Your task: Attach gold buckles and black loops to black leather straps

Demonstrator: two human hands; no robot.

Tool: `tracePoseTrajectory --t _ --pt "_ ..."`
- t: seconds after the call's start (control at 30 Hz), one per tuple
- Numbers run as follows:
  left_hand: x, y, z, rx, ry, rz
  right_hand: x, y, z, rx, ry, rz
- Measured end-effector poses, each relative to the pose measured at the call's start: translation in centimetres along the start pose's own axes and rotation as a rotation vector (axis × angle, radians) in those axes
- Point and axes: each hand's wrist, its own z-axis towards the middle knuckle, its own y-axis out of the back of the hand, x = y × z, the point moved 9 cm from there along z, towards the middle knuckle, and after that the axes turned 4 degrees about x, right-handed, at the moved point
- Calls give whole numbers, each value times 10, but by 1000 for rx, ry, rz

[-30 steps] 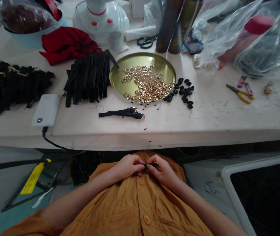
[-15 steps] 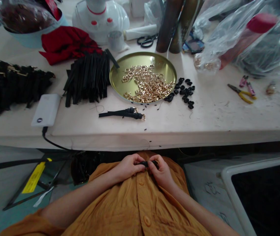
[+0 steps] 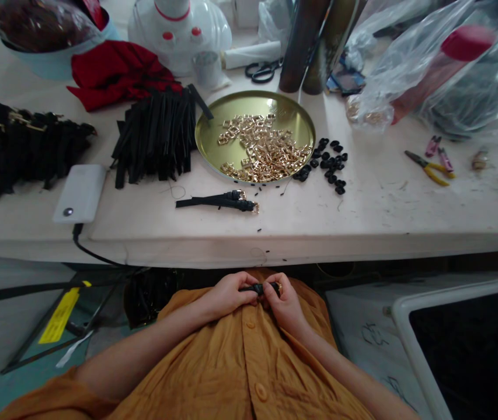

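Observation:
Close to my body, below the table edge, I hold a short black strap (image 3: 256,288) with a gold buckle (image 3: 279,288) at its right end. My left hand (image 3: 236,294) pinches the strap from the left. At the buckle end my right hand (image 3: 281,300) grips it between thumb and fingers, partly hiding the buckle. On the table ahead lie two buckled black straps (image 3: 213,202). Beyond them a round gold tray (image 3: 213,125) carries many gold buckles (image 3: 275,154). Small black loops (image 3: 330,163) lie to its right, and a pile of plain black strips (image 3: 156,137) to its left.
Finished-looking buckled straps (image 3: 25,146) are heaped far left, beside a white power bank (image 3: 80,192) with a cable. Yellow-handled pliers (image 3: 428,168) lie right; black scissors (image 3: 263,71) lie behind the tray. A white-rimmed bin (image 3: 406,318) of dark material stands at lower right.
Both hands stay at nearly the same place with the strap. The left fingers have shifted slightly, and a bit more of the strap shows between the hands.

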Motion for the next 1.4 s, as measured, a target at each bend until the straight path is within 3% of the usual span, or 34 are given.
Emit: tracePoseTrajectory --t 0.13,0.3,0.47,0.7,0.8,0.93,1.23,1.4 --pt "4 7 -2 -31 54 99 -3 -5 -1 39 -20 40" --pt "-7 2 -7 109 44 307 3 -1 -4 28 38 -18" --pt "-8 0 -9 76 5 359 16 -2 -8 106 194 -171" --pt "-23 -5 -20 42 -71 533 19 -8 -15 247 297 -337" --pt "-25 -3 -21 77 -52 517 19 -7 -17 215 325 -327" --pt "-20 -3 -20 175 -14 406 14 -1 -15 118 260 -234" --pt "-15 -7 -14 139 -10 353 21 -2 -14 181 278 -180" --pt "-18 -4 -13 132 -16 382 12 -1 -11 118 219 -108"
